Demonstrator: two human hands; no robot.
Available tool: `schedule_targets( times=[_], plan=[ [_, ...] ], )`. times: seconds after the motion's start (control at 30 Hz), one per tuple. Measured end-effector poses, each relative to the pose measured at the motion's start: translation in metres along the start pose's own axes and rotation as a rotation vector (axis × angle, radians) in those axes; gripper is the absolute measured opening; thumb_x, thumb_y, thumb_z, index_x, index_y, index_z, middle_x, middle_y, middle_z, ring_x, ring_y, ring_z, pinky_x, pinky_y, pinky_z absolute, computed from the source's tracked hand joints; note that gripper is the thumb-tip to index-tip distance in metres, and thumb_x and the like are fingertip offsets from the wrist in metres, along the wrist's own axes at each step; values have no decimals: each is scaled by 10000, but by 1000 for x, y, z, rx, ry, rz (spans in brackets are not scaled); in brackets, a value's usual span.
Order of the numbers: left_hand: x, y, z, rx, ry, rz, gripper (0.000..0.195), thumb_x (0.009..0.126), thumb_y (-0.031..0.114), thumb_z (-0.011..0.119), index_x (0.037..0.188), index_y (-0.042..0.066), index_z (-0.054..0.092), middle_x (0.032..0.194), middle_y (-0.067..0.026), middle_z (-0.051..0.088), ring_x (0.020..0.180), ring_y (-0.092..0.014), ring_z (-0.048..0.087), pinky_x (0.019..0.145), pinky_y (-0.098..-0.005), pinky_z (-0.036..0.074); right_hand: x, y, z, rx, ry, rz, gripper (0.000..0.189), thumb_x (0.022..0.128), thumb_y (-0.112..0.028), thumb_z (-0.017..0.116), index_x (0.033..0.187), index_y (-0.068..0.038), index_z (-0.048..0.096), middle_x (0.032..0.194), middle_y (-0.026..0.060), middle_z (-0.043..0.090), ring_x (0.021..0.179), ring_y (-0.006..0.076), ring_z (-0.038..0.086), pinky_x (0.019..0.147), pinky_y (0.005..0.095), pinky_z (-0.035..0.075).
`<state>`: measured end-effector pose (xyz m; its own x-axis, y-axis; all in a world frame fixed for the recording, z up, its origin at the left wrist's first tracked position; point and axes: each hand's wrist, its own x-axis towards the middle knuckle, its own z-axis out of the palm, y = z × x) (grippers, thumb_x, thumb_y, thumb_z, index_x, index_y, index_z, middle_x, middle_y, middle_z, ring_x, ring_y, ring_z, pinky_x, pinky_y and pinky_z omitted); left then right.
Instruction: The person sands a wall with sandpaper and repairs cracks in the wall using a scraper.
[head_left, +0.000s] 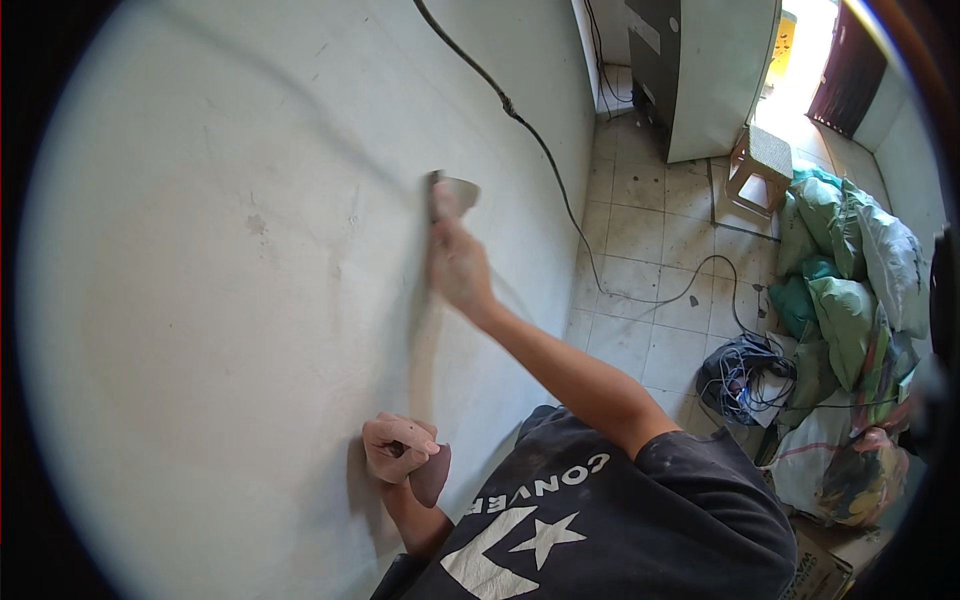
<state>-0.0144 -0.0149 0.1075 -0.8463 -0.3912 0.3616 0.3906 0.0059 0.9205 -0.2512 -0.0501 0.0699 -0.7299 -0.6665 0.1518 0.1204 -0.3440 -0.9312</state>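
Observation:
My right hand (459, 266) is up against a pale painted wall (225, 360), its fingers blurred. It grips a thin sheet (466, 193), probably sandpaper, with a dark edge at the wall and a curved flap standing out to the right. Lower down, close to the wall, my left hand (399, 448) is curled around a reddish-brown piece of sandpaper (432, 477), which hangs below the thumb. Scuffs and a reddish patch (256, 223) mark the wall left of my right hand. The face of the sheet towards the wall is hidden.
A black cable (551, 154) crosses before the wall and runs over the tiled floor (630, 259) to a cable heap (746, 379). Stuffed sacks (840, 300) line the right side. Farther off are a plastic stool (759, 169) and a large upright cabinet-like appliance (720, 75).

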Motion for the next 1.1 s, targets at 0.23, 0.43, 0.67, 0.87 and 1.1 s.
schedule_targets(
  times=[0.23,0.43,0.67,0.87,1.1],
  plan=[
    [-5,11,2,-59,-107,-47,84,792,-57,701,875,-70,697,577,-75,618,427,-96,403,421,-266,280,-109,-27,-21,-224,-587,-402,523,919,63,467,1401,-140,493,1396,81,533,1264,277,523,1069,371,401],
    [5,12,16,629,74,-374,153,905,96,678,1035,23,714,626,20,611,589,-24,509,555,-214,439,-94,-51,-56,107,-192,-6,335,982,-59,499,1303,34,527,1104,98,655,1012,107,605,889,262,492],
    [-17,-13,13,498,284,-414,319,1002,219,558,1201,-24,615,737,32,631,633,-28,517,594,-202,446,-143,-78,-59,478,-225,215,342,992,-98,499,1293,62,522,1148,119,643,1020,132,624,901,276,506],
    [-30,-22,29,72,373,-295,364,994,207,575,1262,-36,539,946,-26,670,778,-48,582,671,-205,473,-187,-67,-45,306,-248,299,384,988,-155,540,1303,62,509,1156,121,638,1042,134,619,919,291,501],
    [-71,-8,36,28,324,-414,142,897,83,710,958,36,592,897,-12,664,780,-43,582,676,-199,473,-226,-71,-69,205,-508,438,524,876,-255,744,1266,44,562,1045,95,681,907,121,646,798,265,519]
  ],
)
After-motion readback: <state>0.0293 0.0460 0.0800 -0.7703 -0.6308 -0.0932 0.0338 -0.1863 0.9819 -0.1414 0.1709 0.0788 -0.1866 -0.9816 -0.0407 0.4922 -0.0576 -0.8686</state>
